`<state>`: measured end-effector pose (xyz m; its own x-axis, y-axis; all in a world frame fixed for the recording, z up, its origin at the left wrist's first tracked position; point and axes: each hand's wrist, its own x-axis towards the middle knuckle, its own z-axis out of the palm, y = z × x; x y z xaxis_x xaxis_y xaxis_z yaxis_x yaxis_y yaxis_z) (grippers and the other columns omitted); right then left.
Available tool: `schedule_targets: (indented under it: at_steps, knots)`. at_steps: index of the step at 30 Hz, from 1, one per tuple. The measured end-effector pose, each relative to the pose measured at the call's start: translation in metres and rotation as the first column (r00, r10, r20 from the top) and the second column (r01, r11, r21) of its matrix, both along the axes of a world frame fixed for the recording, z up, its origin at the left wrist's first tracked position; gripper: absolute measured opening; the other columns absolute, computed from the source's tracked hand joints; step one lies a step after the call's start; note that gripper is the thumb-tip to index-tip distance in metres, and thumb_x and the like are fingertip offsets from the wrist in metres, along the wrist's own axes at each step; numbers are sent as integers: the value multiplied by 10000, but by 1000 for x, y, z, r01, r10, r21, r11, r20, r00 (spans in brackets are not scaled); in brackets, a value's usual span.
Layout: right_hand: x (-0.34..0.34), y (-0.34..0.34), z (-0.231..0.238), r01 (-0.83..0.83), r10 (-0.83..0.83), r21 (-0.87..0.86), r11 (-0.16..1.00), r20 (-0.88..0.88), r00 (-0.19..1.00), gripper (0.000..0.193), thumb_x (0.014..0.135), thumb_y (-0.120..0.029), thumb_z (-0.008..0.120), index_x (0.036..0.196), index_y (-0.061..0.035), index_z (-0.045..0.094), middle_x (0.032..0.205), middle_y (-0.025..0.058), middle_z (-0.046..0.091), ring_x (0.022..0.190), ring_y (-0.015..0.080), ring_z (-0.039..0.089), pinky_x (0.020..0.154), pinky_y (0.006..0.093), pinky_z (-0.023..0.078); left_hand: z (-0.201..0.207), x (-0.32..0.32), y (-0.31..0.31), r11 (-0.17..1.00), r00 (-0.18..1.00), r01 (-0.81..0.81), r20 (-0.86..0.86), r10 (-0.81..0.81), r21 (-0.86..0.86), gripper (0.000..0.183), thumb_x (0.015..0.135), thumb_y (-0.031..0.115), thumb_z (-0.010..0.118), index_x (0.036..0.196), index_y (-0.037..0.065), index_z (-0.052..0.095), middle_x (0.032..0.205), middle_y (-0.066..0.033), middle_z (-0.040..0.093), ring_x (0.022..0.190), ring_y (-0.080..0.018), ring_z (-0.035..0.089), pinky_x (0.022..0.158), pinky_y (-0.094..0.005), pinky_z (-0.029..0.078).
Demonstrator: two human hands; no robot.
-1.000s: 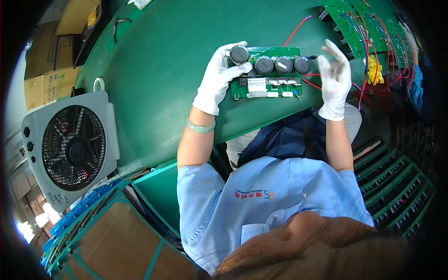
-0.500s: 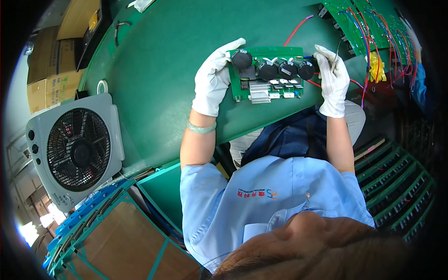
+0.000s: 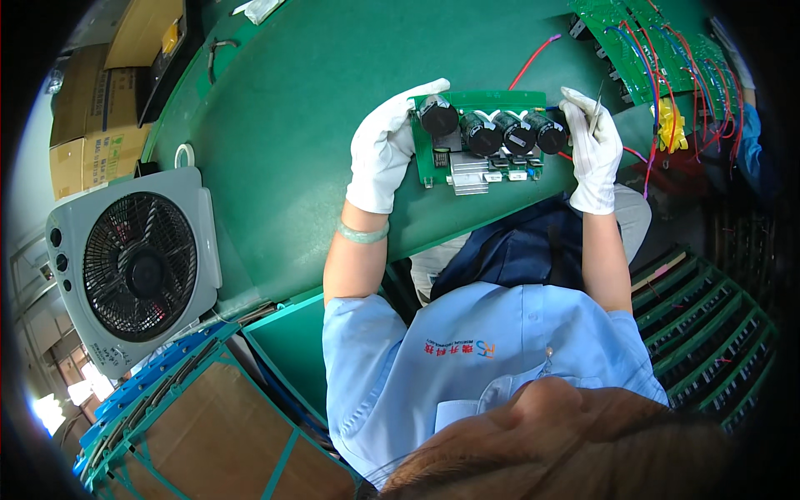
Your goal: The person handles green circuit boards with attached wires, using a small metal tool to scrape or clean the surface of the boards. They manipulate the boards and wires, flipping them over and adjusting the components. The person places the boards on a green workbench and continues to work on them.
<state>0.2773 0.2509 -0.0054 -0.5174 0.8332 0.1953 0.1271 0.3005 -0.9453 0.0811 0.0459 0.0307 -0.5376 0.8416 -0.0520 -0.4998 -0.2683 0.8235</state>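
Four black capacitors (image 3: 517,133), a silver finned heatsink (image 3: 469,175) and several small white blocks (image 3: 518,176) sat on the green circuit board (image 3: 500,101), so its main fitting was judged done. What remained was less certain: a slim metal tool (image 3: 596,115) was at the ready, which suggested some fine work or checking at the right end, not finished as far as could be told. Board location: above the green table (image 3: 292,142), between the two gloved hands; whether its near edge rested on the surface could not be told. Left hand (image 3: 381,154) grasped the board's left end. Right hand (image 3: 593,150) pinched the tool with fingertips just beside the rightmost capacitor; contact with the board could not be confirmed. Orientation: long axis ran left to right across the wearer's front, nearly level in view. Component face was turned up and appeared tilted toward the wearer, capacitor row along the far side, heatsink on the near side. A red wire (image 3: 533,62) extended beyond the far edge.
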Motion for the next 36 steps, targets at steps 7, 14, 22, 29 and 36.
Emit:
schedule_targets:
  at_steps: [7,14,22,29,36]
  knots:
    - [-1,-1,3,6,-6,2,1000,9,1000,197,920,-89,669,1098,-11,707,1019,70,721,912,116,641,844,259,493,5,2,1,1000,1000,-9,10,9,-11,577,929,285,491,1307,-151,510,1334,-224,573,1175,-268,578,1057,-395,432]
    - [-2,-1,2,14,-17,63,998,52,999,191,909,-113,683,1079,-36,721,952,64,710,826,132,632,763,277,497,5,-1,-1,999,998,49,27,-49,22,701,889,315,479,1371,-188,397,1415,-262,484,1246,-295,532,1099,-408,386]
    - [-3,3,-6,-9,10,190,982,-2,1000,186,902,-115,687,1066,-34,723,911,75,683,779,163,630,726,281,493,13,4,0,999,996,20,81,-23,39,718,891,314,481,1413,-163,356,1424,-236,480,1235,-292,540,1080,-405,418]
    - [-2,5,-12,-7,7,169,986,-2,1000,185,910,-137,689,1058,-29,719,902,76,677,785,167,633,733,284,493,15,6,3,997,994,22,103,-29,67,702,902,313,486,1426,-135,356,1368,-226,522,1213,-295,558,1062,-410,429]
    - [-2,6,-15,-5,6,148,989,-8,1000,213,922,-185,690,1067,-31,717,943,78,704,839,173,652,783,294,499,16,6,-1,997,992,49,115,-55,52,634,932,300,439,1409,-116,395,1375,-213,522,1222,-291,547,1076,-428,405]
